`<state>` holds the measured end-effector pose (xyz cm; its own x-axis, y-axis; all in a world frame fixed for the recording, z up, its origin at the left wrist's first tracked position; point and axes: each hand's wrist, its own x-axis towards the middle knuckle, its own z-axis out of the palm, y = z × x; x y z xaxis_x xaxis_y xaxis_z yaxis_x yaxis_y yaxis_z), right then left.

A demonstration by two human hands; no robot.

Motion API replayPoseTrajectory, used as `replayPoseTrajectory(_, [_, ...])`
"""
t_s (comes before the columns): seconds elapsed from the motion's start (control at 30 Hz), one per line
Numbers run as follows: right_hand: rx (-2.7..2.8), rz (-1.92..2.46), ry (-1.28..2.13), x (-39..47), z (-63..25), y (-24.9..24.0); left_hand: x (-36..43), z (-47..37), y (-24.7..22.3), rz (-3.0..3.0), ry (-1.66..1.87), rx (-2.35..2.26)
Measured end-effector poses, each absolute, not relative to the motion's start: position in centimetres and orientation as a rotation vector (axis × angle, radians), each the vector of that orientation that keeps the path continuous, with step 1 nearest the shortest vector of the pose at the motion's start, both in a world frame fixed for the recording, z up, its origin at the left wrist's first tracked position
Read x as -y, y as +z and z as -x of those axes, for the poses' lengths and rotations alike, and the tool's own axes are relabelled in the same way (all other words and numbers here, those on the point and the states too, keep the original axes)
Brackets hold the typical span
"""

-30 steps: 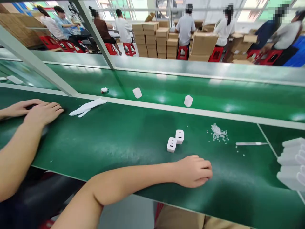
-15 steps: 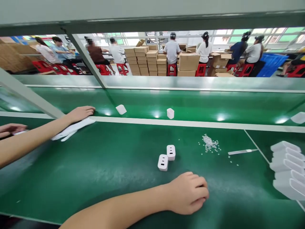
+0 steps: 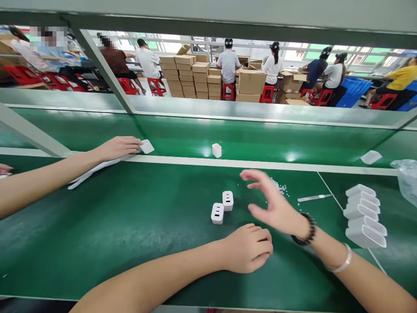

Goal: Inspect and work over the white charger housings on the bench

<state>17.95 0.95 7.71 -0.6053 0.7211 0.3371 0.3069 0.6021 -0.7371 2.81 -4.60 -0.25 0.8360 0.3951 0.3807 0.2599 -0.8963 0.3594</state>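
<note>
My left hand (image 3: 249, 248) rests on the green work surface with its fingers curled closed. Whatever it may hold is hidden. Above it hovers my right hand (image 3: 276, 204), thumb and fingers apart, nothing between them. Near both hands stand two white charger blocks with port slots, a front one (image 3: 217, 214) and a rear one (image 3: 228, 201), corners nearly touching. Partly behind my right hand lies a pile of small translucent pieces (image 3: 279, 187). Tweezers (image 3: 314, 198) lie to its right. Several open white casings (image 3: 365, 230) stand in a row further right.
At left, a co-worker's hand (image 3: 120, 148) touches a white casing (image 3: 147, 147) on the far green strip, above a white cloth-like item (image 3: 94, 170). Two more casings, a middle one (image 3: 216, 150) and a right one (image 3: 371, 157), sit on that strip. A clear plastic bag (image 3: 407, 178) is far right.
My right hand has come into view from the lower right. The co-worker's hand has reached right to a white casing. The view has shifted; my left hand stays curled.
</note>
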Motion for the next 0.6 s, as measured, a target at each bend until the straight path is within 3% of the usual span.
replayPoseTrajectory(0.2, [2.168, 0.912, 1.199, -2.0, -15.1, 1.9, 4.6, -2.9, 0.1, -2.685, 0.648, -0.468])
replayPoseTrajectory(0.4, [1.855, 0.857, 1.302, -1.1, -16.6, 1.7, 4.7, -2.5, 0.6, -2.347, 0.699, -0.576])
replayPoseTrajectory(0.6, [1.949, 0.854, 0.611, 2.0, -22.4, 2.0, 3.4, -2.0, 2.0, -1.762, 0.688, -0.782])
